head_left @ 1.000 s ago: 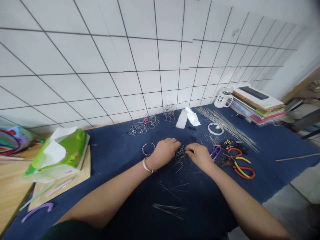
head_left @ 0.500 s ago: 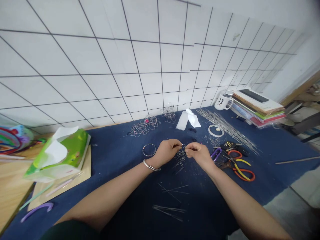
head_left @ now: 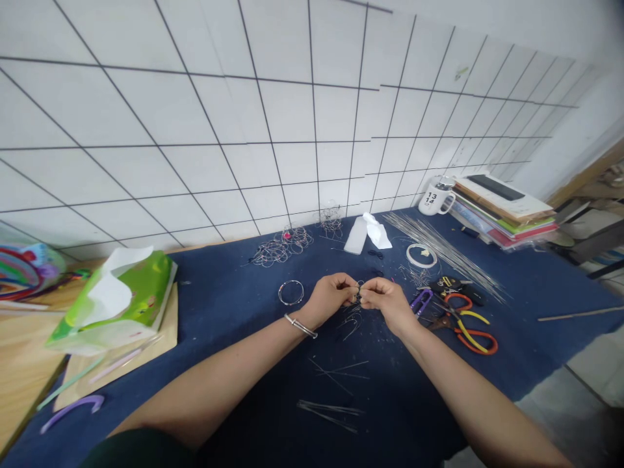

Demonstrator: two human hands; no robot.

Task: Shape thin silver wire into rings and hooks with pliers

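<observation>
**2 hands pinch a small wire piece over a blue table**

A tiny wire piece (head_left: 358,294) sits at the centre of the table, held just above the cloth. The left hand (head_left: 330,296) and right hand (head_left: 385,300) are drawn close together, fingertips of both pinched on it from either side. Its exact shape is too small to tell.

Just below the hands lies a loose wire pile (head_left: 348,318). Nearer still are 2 small groups of cut wires (head_left: 336,372). A wire ring (head_left: 291,292) lies just left of the left hand. Pliers (head_left: 465,322) with orange and yellow handles lie to the right. Long straight wires (head_left: 439,247) fan out at the far right, near a mug (head_left: 433,194).

To do this well, I judge, both pinches should stay close to the bend, so the thin wire turns without kinking.
</observation>
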